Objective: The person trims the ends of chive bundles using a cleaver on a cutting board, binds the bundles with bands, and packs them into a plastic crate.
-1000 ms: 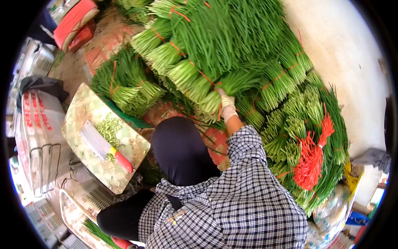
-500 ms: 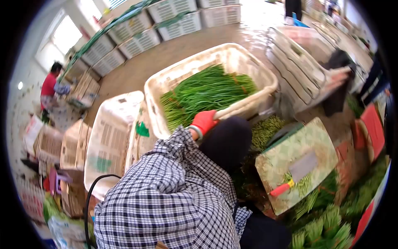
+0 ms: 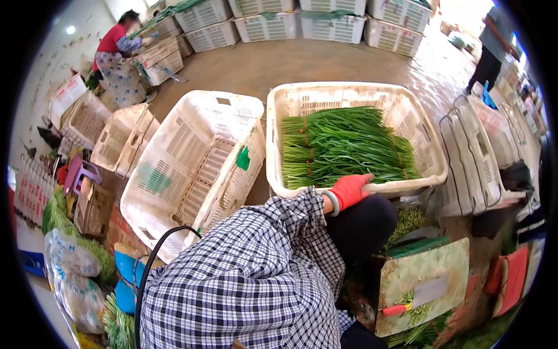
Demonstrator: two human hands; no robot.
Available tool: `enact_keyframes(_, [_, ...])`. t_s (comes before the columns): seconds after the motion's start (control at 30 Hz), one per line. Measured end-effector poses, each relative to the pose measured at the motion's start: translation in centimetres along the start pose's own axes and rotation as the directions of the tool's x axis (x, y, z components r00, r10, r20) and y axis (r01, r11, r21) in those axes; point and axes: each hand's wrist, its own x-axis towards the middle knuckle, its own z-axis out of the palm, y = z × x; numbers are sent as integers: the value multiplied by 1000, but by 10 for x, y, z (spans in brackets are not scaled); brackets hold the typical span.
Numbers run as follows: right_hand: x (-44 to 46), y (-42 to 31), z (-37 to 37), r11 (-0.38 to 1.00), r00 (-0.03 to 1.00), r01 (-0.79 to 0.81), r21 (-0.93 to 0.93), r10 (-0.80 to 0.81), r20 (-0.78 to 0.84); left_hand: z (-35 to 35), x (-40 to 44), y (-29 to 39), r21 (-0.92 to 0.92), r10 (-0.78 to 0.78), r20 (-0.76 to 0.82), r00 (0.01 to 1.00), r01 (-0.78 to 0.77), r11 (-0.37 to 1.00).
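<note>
My left hand (image 3: 349, 192), in a red glove with a grey cuff, is closed on the near rim of a white plastic crate (image 3: 354, 88). Bundles of long green stalks (image 3: 349, 145), tied with thin red bands, lie inside this crate just beyond the glove. My right hand is out of view. At the lower right a cleaver (image 3: 429, 291) with a red and yellow handle lies on a worn board (image 3: 453, 262) among chopped green bits.
An empty white crate (image 3: 168, 157) tilts beside the filled one. Stacked crates (image 3: 267, 26) line the back. One person (image 3: 116, 58) bends over crates at the upper left; another (image 3: 494, 46) stands at the upper right. Crates with wire handles (image 3: 471, 157) stand at the right.
The view has swung left, from the large pile of green bundles to the crates. My right hand, earlier at a bundle, has left the view. My left hand stays by the filled crate's rim.
</note>
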Motion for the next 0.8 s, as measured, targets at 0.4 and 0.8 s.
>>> enact_keyframes(0.4, [-24, -29, 2, 983, 988, -137, 119, 126, 93, 37, -42, 189, -640, 488, 768, 415, 537, 550])
enact_keyframes(0.8, [17, -17, -4, 786, 988, -116, 607, 28, 152, 51, -72, 189, -667, 355, 721, 595, 734, 125])
